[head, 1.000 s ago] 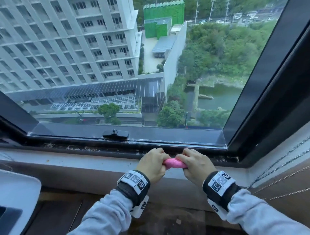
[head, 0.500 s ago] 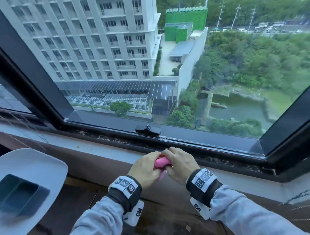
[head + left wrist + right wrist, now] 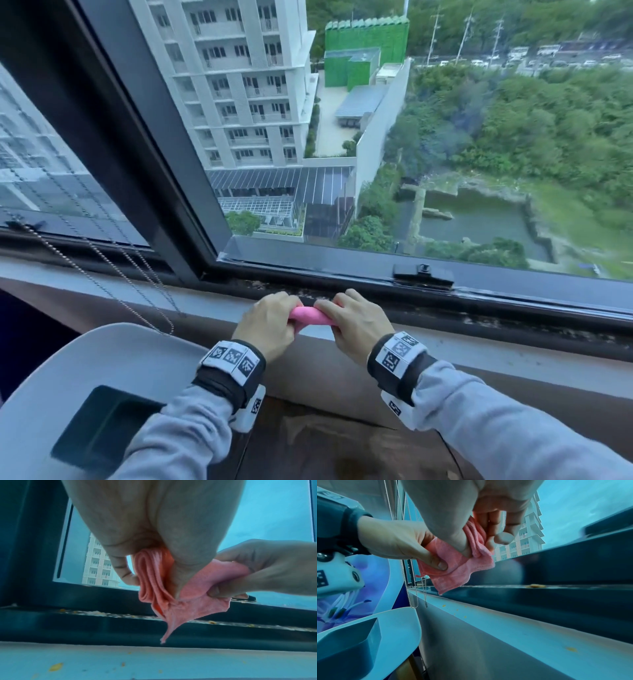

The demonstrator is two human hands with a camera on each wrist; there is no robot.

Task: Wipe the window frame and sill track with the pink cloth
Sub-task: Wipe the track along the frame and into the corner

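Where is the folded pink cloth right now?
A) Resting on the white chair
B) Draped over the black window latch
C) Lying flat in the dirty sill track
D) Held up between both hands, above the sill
D: the folded pink cloth is gripped by the left hand and the right hand, and its loose corner hangs free above the pale window sill, touching nothing.
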